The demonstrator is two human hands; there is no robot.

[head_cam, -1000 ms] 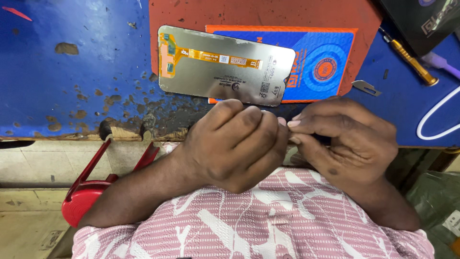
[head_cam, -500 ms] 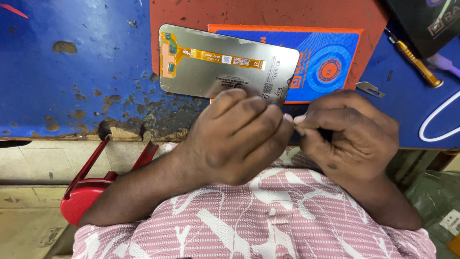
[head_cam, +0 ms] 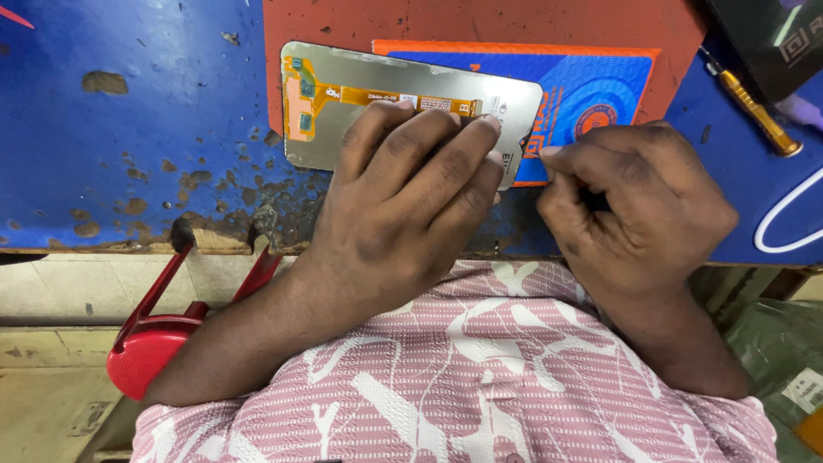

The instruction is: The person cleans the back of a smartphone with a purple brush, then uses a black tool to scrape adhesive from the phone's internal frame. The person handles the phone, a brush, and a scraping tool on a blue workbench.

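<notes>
Silvery-grey metal backs the phone display panel, which lies face down on the table, and the left hand rests on it with its fingers spread flat across the panel's near half, pressing rather than clasping; that grip is open, laid on the part. Just beside it, the right hand is curled into a loose fist at the panel's right corner, thumb and forefinger pinched together; whether anything sits inside that grip cannot be told, since the fingers hide it. An orange flex cable runs along the panel's back from its left end toward the middle. Under the panel's far edge lies a blue and orange flat package, itself on a rust-red mat. The blue table top is chipped and worn along its near edge. To the right, well apart, sit a yellow-handled screwdriver, a white cable and a dark box. Below the table edge at left hangs a red plastic tool.
</notes>
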